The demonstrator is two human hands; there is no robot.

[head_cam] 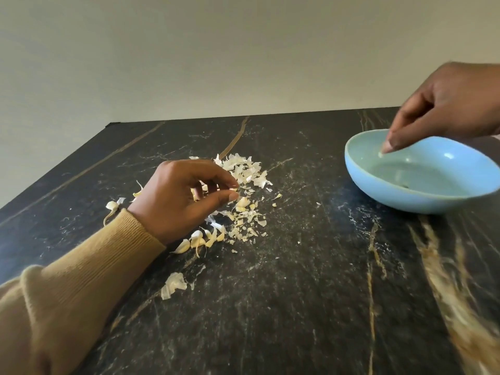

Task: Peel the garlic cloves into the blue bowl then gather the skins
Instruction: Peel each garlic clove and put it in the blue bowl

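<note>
The blue bowl [384,190] stands at the right on the dark marble table. My right hand [449,106] hovers over its rim, and its fingertips pinch a small pale garlic piece [381,154] inside the bowl. My left hand [184,198], in a tan sleeve, rests over the scattered garlic and pinches a small bit between thumb and forefinger. A heap of papery skins [243,171] lies just beyond it. Unpeeled cloves [200,240] lie by the wrist, and smaller skin flakes [243,226] spread to their right.
The dark veined table [284,293] stretches toward me, its far edge meeting a plain wall. One clove [112,205] lies left of my left hand. A loose piece of skin [173,285] sits nearer to me.
</note>
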